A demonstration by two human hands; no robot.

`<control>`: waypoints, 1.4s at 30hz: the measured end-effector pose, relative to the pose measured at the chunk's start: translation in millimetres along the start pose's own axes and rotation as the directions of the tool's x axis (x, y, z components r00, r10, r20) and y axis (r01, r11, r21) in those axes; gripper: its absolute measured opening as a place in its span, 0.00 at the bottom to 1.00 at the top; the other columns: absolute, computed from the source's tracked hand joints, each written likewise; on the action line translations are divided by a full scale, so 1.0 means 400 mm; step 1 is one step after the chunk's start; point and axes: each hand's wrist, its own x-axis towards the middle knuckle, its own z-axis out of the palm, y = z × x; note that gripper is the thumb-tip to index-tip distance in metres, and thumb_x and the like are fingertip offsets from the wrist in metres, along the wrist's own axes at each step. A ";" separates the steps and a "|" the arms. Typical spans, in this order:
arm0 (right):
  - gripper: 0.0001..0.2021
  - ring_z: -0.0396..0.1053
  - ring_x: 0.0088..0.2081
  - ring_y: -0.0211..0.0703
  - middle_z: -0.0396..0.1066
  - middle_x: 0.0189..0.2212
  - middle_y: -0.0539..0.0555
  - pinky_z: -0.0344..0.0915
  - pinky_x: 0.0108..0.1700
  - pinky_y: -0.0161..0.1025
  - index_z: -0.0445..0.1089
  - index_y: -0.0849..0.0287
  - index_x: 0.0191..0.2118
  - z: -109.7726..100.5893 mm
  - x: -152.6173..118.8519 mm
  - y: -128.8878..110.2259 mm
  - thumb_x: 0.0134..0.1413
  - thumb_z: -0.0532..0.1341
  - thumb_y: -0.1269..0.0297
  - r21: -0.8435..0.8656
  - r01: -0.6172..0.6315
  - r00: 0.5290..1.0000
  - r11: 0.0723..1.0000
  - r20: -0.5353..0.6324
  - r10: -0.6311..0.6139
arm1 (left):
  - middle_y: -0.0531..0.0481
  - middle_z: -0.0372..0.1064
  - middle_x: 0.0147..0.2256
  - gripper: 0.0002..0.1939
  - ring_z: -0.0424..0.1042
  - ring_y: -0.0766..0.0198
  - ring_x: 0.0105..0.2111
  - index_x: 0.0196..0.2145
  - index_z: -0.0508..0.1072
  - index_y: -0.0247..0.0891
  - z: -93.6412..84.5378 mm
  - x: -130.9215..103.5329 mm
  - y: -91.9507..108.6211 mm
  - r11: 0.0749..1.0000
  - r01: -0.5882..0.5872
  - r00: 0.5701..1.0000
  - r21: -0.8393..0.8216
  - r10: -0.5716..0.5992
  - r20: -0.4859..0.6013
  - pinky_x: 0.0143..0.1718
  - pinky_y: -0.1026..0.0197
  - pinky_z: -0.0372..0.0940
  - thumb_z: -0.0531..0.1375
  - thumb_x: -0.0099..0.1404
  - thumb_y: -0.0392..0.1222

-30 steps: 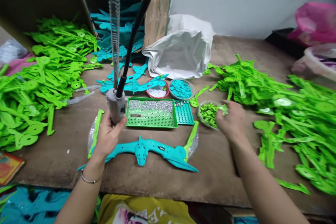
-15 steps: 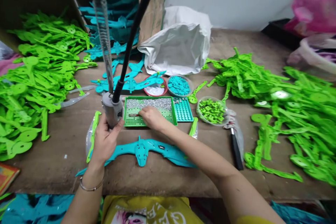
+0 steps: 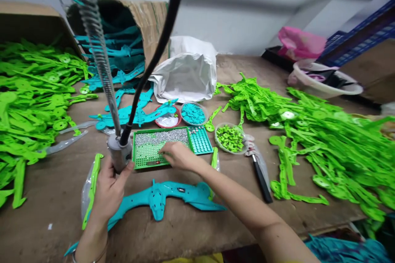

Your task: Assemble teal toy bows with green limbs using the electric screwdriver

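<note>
My left hand (image 3: 110, 189) is wrapped round a grey cylindrical tool (image 3: 119, 154) hanging from a coiled spring and a black cable. My right hand (image 3: 174, 154) is over the green perforated tray (image 3: 148, 154), fingertips pinched together; what they hold, if anything, is too small to make out. Small silver screws (image 3: 160, 136) lie along the tray's back part, and a thin dark-and-red item (image 3: 153, 163) lies near its front edge. Between my arms, a turquoise bow-shaped plastic part (image 3: 158, 199) rests on the table.
Green plastic parts are heaped at left (image 3: 33, 98) and right (image 3: 336, 144). Bowls of turquoise pieces (image 3: 194, 114) and green pieces (image 3: 230, 138) stand behind and right of the tray. A black-handled tool (image 3: 261, 178) lies at right; a white sack (image 3: 188, 74) stands behind.
The view has shifted, showing more wall and the right side. My right hand has moved toward the tray's right part, and the thin item now lies free near its front edge. My left hand still grips the tool.
</note>
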 end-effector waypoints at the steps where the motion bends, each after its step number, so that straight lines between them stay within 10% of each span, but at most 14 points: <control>1: 0.15 0.76 0.42 0.46 0.79 0.41 0.56 0.69 0.45 0.39 0.76 0.56 0.45 -0.023 0.000 0.040 0.55 0.57 0.75 -0.011 -0.060 0.996 0.998 -0.071 0.059 | 0.48 0.74 0.41 0.21 0.71 0.58 0.41 0.42 0.73 0.39 -0.003 0.000 0.001 1.000 0.001 1.000 0.010 -0.001 -0.002 0.41 0.59 0.63 0.64 0.60 0.58; 5: 0.24 0.71 0.54 0.56 0.73 0.52 0.66 0.65 0.57 0.54 0.70 0.66 0.55 -0.118 0.027 0.221 0.53 0.52 0.78 -0.065 -0.360 0.878 0.931 -0.361 0.314 | 0.47 0.75 0.41 0.23 0.72 0.57 0.40 0.45 0.73 0.39 -0.005 0.005 0.012 1.000 0.010 1.000 0.000 -0.010 -0.017 0.42 0.58 0.64 0.64 0.60 0.59; 10: 0.28 0.72 0.52 0.59 0.74 0.52 0.69 0.66 0.56 0.52 0.69 0.71 0.57 -0.136 0.077 0.332 0.46 0.57 0.77 -0.104 -0.375 0.889 0.921 -0.323 0.325 | 0.46 0.75 0.42 0.23 0.72 0.56 0.42 0.44 0.73 0.39 0.005 0.006 0.009 0.999 0.013 1.000 -0.034 -0.013 -0.021 0.42 0.57 0.65 0.64 0.60 0.58; 20: 0.18 0.75 0.48 0.53 0.78 0.45 0.63 0.67 0.55 0.48 0.77 0.64 0.44 -0.112 0.082 0.366 0.51 0.54 0.76 -0.030 -0.396 0.862 0.918 -0.356 0.361 | 0.46 0.75 0.45 0.21 0.72 0.55 0.45 0.45 0.72 0.40 0.006 0.005 -0.001 0.999 0.014 1.000 -0.051 -0.015 -0.025 0.46 0.55 0.66 0.64 0.61 0.57; 34: 0.11 0.67 0.27 0.38 0.74 0.25 0.50 0.67 0.36 0.39 0.74 0.62 0.31 -0.183 0.053 0.406 0.43 0.65 0.60 0.562 -0.430 0.678 0.707 -0.316 0.664 | 0.46 0.75 0.41 0.19 0.72 0.52 0.48 0.42 0.74 0.40 0.004 0.003 -0.016 0.997 -0.018 0.999 -0.072 0.016 -0.032 0.49 0.52 0.69 0.66 0.59 0.55; 42: 0.15 0.65 0.26 0.34 0.68 0.23 0.47 0.67 0.34 0.37 0.67 0.58 0.26 -0.170 0.028 0.282 0.36 0.71 0.57 0.801 -0.384 0.771 0.459 0.004 0.637 | 0.47 0.75 0.40 0.15 0.73 0.54 0.44 0.41 0.74 0.40 0.003 -0.002 -0.024 0.997 -0.037 0.999 -0.073 0.036 -0.011 0.47 0.51 0.70 0.65 0.60 0.51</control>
